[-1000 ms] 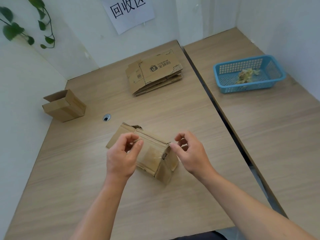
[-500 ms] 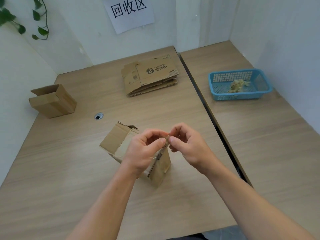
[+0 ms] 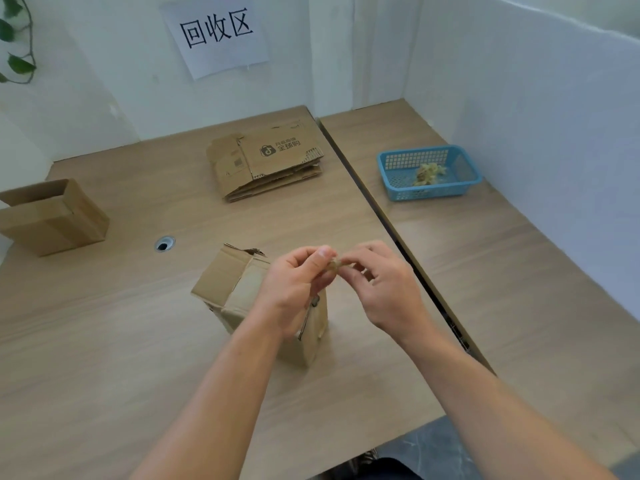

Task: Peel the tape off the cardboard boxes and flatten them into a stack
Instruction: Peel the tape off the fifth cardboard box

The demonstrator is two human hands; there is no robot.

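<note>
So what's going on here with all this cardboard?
A person is stripping tape from cardboard boxes. The left hand and right hand together pinch a small crumpled wad of tape just above the small box standing on the table. Further back lies a stack of flattened boxes, another unflattened box sits at the far left, and a blue basket on the right holds crumpled scraps.

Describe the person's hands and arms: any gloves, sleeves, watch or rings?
The left hand and right hand are bare: no gloves, no rings on the visible fingers. Both forearms are uncovered to the frame edge, with no sleeve, watch or wristband showing.
</note>
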